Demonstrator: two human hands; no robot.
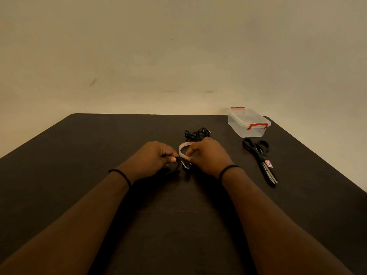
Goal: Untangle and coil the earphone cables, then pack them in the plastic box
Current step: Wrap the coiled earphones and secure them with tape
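Note:
My left hand [153, 157] grips a coil of black earphone cable [174, 168] on the dark table [99, 147]. My right hand [206, 155] pinches a white strip of tape [181, 148] that arcs over between the two hands and meets the coil. Just behind my right hand lies a tangled heap of black earphone cables [196, 132]. A clear plastic box [247, 124] with red clips stands shut at the table's far right.
Black scissors [260, 155] lie to the right of my hands, blades pointing toward me. A beige wall rises behind the table's far edge.

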